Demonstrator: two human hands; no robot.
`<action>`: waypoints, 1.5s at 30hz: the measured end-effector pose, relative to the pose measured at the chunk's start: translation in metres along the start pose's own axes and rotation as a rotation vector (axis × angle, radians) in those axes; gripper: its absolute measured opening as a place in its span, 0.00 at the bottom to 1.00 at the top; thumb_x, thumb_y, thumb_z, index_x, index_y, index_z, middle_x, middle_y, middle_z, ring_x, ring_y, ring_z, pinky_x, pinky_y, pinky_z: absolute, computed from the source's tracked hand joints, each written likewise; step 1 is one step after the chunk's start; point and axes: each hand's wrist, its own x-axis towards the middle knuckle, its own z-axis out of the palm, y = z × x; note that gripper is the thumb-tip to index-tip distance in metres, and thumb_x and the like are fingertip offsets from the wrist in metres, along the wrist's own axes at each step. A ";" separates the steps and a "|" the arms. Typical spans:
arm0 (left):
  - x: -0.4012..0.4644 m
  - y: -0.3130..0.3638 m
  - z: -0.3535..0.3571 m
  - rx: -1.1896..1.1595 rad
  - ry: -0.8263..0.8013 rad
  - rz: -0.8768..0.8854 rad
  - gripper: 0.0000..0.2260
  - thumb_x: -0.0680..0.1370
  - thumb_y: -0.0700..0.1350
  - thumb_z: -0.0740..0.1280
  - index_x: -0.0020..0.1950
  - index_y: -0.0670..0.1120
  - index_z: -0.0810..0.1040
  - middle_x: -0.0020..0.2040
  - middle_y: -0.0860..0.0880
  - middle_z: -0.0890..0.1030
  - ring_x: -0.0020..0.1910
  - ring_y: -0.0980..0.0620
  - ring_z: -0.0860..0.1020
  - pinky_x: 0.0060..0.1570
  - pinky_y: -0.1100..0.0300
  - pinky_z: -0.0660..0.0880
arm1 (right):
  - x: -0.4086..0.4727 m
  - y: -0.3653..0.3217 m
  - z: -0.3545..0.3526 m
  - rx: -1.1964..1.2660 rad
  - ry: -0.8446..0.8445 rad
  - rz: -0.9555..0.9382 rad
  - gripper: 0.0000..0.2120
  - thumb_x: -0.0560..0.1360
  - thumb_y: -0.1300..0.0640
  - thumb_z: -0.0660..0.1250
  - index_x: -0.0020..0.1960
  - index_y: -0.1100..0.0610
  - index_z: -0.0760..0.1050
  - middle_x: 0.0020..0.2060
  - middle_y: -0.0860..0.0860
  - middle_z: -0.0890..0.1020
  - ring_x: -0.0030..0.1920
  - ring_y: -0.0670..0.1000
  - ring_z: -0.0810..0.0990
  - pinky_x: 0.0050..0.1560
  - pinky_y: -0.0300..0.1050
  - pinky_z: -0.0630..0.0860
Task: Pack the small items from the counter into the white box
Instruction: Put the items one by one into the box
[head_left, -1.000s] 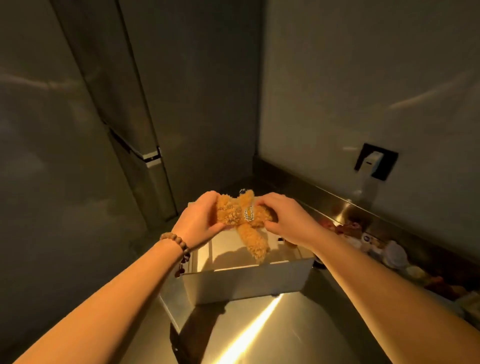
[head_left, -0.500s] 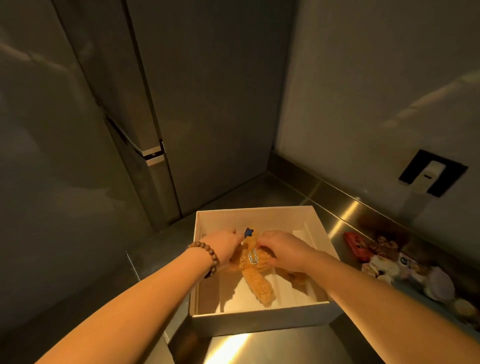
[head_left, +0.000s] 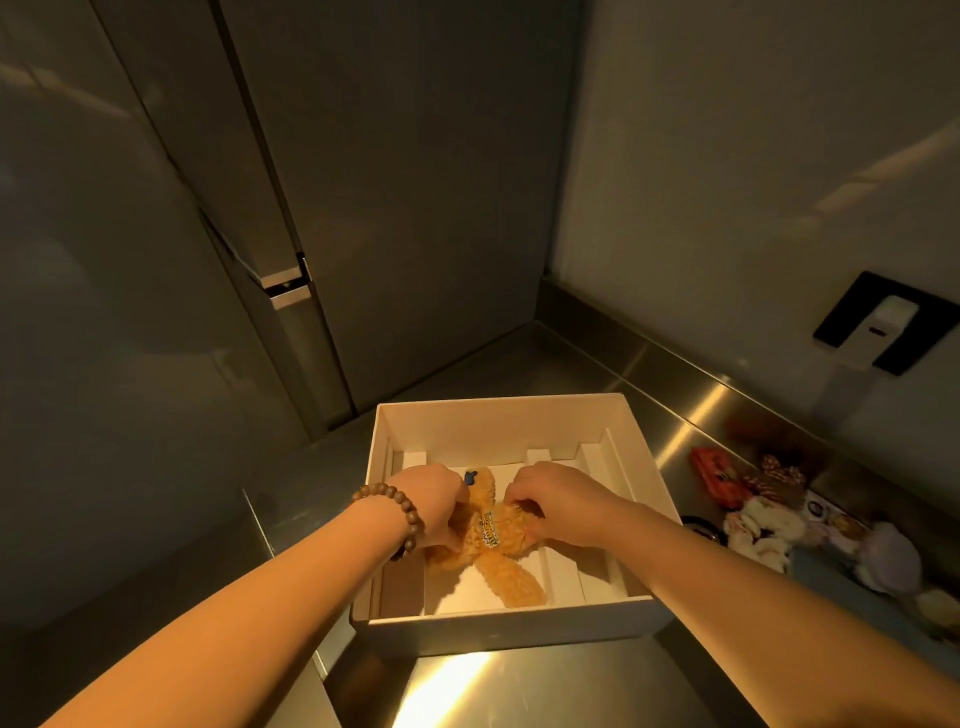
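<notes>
Both hands (head_left: 436, 501) (head_left: 558, 501) gripping plush bear (head_left: 493, 540)

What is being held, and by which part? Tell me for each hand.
Both hold the plush bear inside the white box. The left hand grips its left side, the right hand its right side, near the arms.

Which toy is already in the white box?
The fuzzy orange teddy bear, held by both hands inside the white box. The other small items lie on the steel counter beside it.
</notes>
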 end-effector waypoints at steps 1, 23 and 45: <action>-0.001 0.001 0.001 0.025 -0.019 -0.001 0.19 0.72 0.55 0.69 0.60 0.47 0.76 0.52 0.48 0.80 0.50 0.47 0.78 0.53 0.55 0.77 | 0.001 -0.001 0.000 -0.013 -0.008 0.009 0.12 0.73 0.54 0.70 0.57 0.50 0.78 0.50 0.48 0.79 0.49 0.49 0.76 0.47 0.39 0.73; -0.013 0.136 -0.056 -0.210 0.561 0.291 0.35 0.74 0.67 0.53 0.75 0.51 0.55 0.75 0.48 0.61 0.73 0.48 0.58 0.70 0.53 0.54 | -0.189 0.024 -0.055 0.230 0.682 0.541 0.24 0.77 0.48 0.65 0.71 0.48 0.66 0.70 0.48 0.70 0.69 0.48 0.68 0.66 0.43 0.65; 0.052 0.357 0.065 0.046 0.214 0.464 0.36 0.70 0.65 0.59 0.74 0.53 0.53 0.76 0.47 0.56 0.74 0.46 0.51 0.71 0.47 0.48 | -0.356 0.162 0.062 0.174 0.386 0.853 0.31 0.76 0.51 0.66 0.75 0.53 0.59 0.73 0.52 0.66 0.70 0.54 0.66 0.68 0.51 0.66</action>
